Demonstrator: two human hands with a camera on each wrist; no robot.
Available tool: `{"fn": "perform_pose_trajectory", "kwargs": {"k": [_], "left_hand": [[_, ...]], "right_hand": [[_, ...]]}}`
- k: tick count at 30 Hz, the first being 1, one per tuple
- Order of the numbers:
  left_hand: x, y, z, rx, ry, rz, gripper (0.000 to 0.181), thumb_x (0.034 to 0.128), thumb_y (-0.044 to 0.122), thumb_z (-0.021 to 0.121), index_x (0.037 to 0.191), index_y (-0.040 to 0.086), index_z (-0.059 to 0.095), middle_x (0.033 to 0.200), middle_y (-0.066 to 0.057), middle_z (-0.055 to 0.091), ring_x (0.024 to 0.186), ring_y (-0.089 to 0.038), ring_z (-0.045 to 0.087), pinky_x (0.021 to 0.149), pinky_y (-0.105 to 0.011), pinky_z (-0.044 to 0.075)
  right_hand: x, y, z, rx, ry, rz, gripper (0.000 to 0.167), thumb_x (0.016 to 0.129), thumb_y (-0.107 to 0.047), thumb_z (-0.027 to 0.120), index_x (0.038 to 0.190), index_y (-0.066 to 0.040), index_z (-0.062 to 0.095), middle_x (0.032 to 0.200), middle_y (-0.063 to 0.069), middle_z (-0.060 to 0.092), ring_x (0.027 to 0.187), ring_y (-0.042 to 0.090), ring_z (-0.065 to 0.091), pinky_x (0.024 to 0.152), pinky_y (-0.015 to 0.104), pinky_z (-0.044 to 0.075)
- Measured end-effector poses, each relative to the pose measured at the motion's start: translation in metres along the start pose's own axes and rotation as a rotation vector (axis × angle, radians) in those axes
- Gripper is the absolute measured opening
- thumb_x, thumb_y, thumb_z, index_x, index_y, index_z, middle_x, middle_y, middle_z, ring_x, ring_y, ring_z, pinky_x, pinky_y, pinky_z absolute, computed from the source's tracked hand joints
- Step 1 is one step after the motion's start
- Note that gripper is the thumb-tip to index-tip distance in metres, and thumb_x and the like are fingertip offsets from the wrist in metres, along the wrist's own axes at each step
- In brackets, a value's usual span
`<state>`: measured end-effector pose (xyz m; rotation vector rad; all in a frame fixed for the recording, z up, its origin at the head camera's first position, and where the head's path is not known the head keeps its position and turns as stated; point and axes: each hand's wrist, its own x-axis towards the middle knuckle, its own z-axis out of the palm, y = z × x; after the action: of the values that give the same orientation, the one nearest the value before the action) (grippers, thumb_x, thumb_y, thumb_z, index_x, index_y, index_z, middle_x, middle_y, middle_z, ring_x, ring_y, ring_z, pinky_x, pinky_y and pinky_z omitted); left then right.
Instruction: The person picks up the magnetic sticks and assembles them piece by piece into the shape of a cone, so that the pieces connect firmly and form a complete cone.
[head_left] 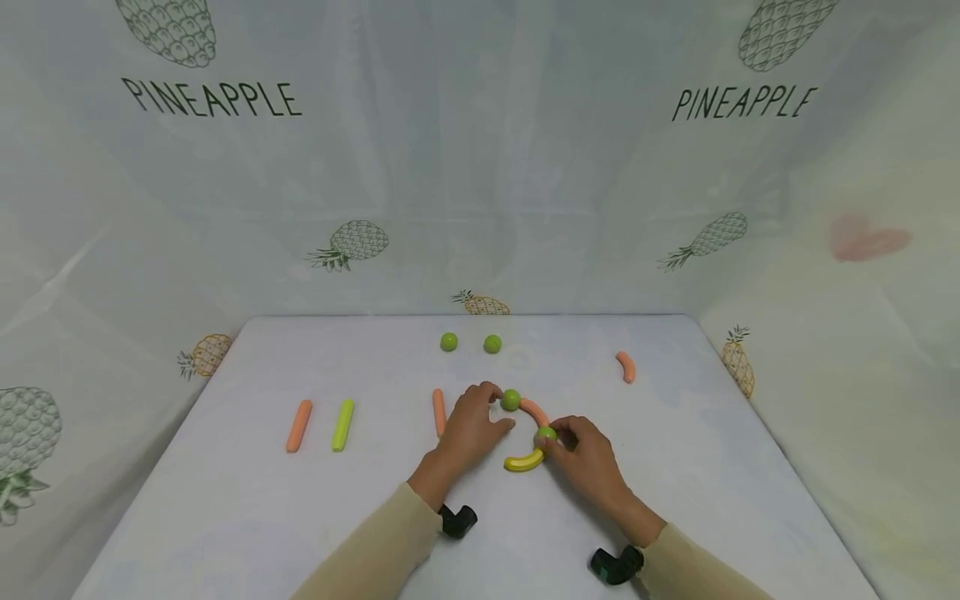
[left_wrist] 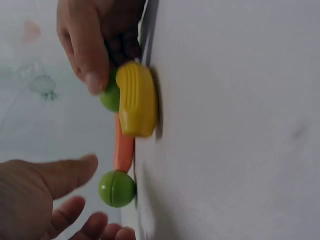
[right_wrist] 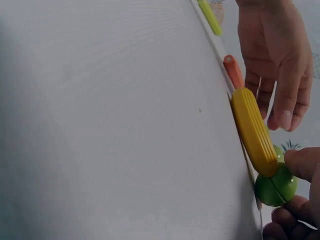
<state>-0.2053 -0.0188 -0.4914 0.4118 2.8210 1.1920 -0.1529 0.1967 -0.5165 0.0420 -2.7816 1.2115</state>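
White counter [head_left: 225,517]. My right hand [head_left: 588,462] pinches near ball [head_left: 547,434] touching yellow piece [head_left: 522,462]; left hand [head_left: 471,423], wide, beside far ball [head_left: 511,400] touching orange piece [head_left: 534,411].

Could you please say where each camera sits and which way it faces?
Head: worn there, facing forward and down over the flat white table; left hand, right hand and beige sleeves show.
Left wrist: worn there, looking low across the table, rightward; both hands show.
Right wrist: worn there, looking leftward across it; both hands show.
Shared by both wrist views: the curved, ridged yellow piece.
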Motion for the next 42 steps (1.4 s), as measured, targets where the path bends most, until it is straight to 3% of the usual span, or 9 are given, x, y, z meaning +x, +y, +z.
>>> {"fn": "perform_pose_trajectory", "kwargs": {"k": [6,11,16,19,26,28,32,36,42], "left_hand": [[-0.021,0.005,0.007,0.027,-0.177,0.041,0.044,0.0852,0.038,0.089,0.117,0.016,0.068,0.115,0.000,0.065,0.113,-0.024,0.058,0.092,-0.037,0.051],[-0.024,0.001,0.014,0.117,-0.213,0.126,0.034,0.0820,0.034,0.092,0.106,0.022,0.071,0.104,0.008,0.064,0.097,-0.015,0.053,0.083,-0.027,0.047],[-0.022,-0.003,0.011,0.183,-0.197,0.175,0.020,0.0860,0.021,0.089,0.104,0.024,0.080,0.102,0.009,0.067,0.093,-0.014,0.051,0.081,-0.026,0.044],[-0.022,-0.003,0.004,0.233,-0.150,0.195,0.021,0.0875,0.013,0.086,0.106,0.022,0.082,0.108,0.003,0.070,0.097,-0.018,0.053,0.084,-0.028,0.046],[-0.024,0.004,-0.003,0.325,-0.061,0.161,0.030,0.0906,0.000,0.074,0.113,0.017,0.083,0.128,-0.007,0.069,0.114,-0.033,0.057,0.095,-0.039,0.053],[-0.024,0.008,-0.001,0.326,-0.047,0.154,0.030,0.0897,0.004,0.073,0.115,0.017,0.082,0.131,-0.006,0.069,0.118,-0.035,0.056,0.096,-0.044,0.051],[-0.023,0.012,0.006,0.304,-0.030,0.170,0.026,0.0908,0.028,0.077,0.115,0.019,0.081,0.127,-0.003,0.070,0.118,-0.032,0.054,0.092,-0.049,0.047],[-0.021,0.013,0.015,0.319,-0.040,0.197,0.042,0.0868,0.053,0.083,0.115,0.021,0.080,0.121,0.000,0.071,0.111,-0.028,0.054,0.093,-0.048,0.046],[-0.017,0.013,0.022,0.347,-0.059,0.213,0.042,0.0845,0.053,0.086,0.112,0.023,0.077,0.116,0.003,0.070,0.108,-0.025,0.053,0.095,-0.044,0.046]], "right_hand": [[-0.001,0.000,-0.001,0.000,0.012,-0.018,0.030,0.096,-0.035,0.080,0.114,-0.011,0.073,0.106,0.003,0.067,0.097,0.015,0.059,0.086,0.036,0.050],[-0.001,0.001,0.000,0.009,0.028,-0.039,0.028,0.094,-0.033,0.082,0.112,-0.012,0.075,0.106,0.002,0.068,0.097,0.015,0.059,0.086,0.034,0.050],[-0.003,0.001,0.001,0.014,0.034,-0.042,0.021,0.093,-0.029,0.082,0.107,-0.014,0.076,0.105,0.001,0.069,0.094,0.014,0.059,0.084,0.032,0.050],[-0.004,0.000,0.001,0.027,0.016,-0.041,0.017,0.093,-0.026,0.082,0.105,-0.016,0.077,0.104,-0.001,0.069,0.093,0.013,0.060,0.083,0.030,0.050],[-0.007,-0.001,0.001,0.091,-0.047,-0.087,0.011,0.094,-0.015,0.081,0.104,-0.018,0.078,0.098,-0.006,0.071,0.088,0.007,0.064,0.079,0.025,0.054],[-0.008,-0.001,0.000,0.106,-0.041,-0.094,0.008,0.096,-0.016,0.079,0.104,-0.018,0.078,0.095,-0.007,0.070,0.084,0.005,0.061,0.075,0.024,0.052],[-0.005,0.000,-0.003,0.109,0.001,-0.068,0.005,0.099,-0.020,0.075,0.103,-0.017,0.078,0.092,-0.006,0.069,0.081,0.006,0.057,0.072,0.024,0.049],[-0.003,0.001,-0.005,0.103,0.029,-0.049,0.007,0.101,-0.020,0.074,0.103,-0.015,0.078,0.095,-0.004,0.071,0.083,0.007,0.059,0.072,0.024,0.050],[-0.001,0.005,-0.007,0.089,0.042,-0.036,0.009,0.102,-0.020,0.072,0.105,-0.015,0.078,0.097,-0.003,0.071,0.085,0.009,0.059,0.073,0.024,0.049]]}}
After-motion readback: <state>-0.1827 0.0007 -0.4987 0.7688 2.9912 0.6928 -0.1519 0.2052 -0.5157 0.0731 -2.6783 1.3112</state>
